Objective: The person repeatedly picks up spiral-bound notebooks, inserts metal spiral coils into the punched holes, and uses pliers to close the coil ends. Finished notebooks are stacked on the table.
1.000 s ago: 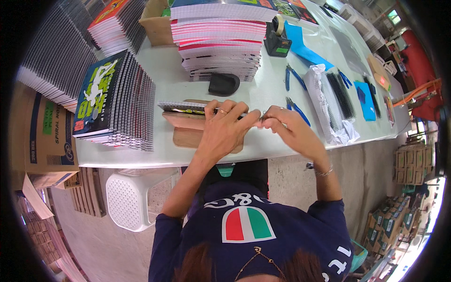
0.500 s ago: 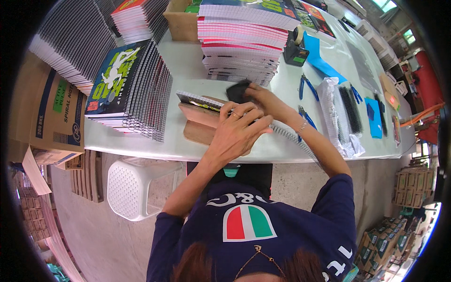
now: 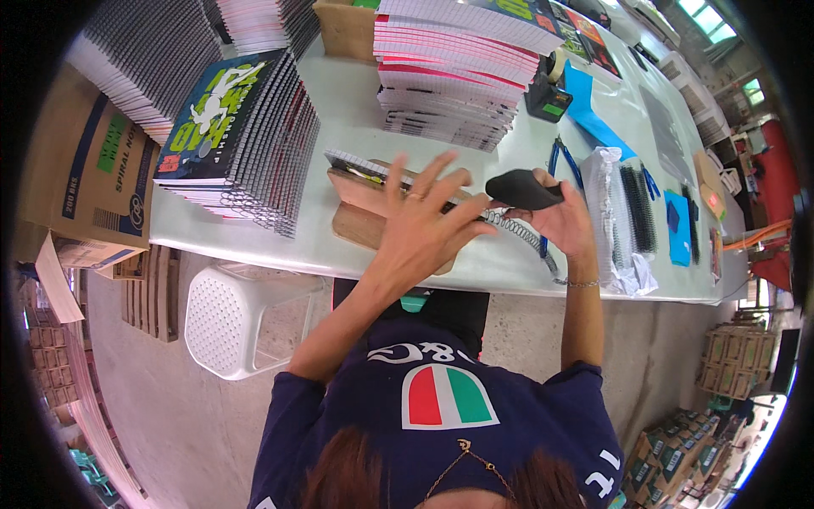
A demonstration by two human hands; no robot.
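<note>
Holding one black pad [image 3: 519,190] (one wire coil [image 3: 515,226] beside) is the right hand [image 3: 566,224].

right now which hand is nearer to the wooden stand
Left. The left hand is over the right of the wooden stand, fingers spread; the right hand is off to its right, holding the black pad.

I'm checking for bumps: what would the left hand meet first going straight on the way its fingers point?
The left hand would probably meet the tall notebook stack first; it points mostly toward the stack's near side, though its height is hard to judge from this view.
</note>
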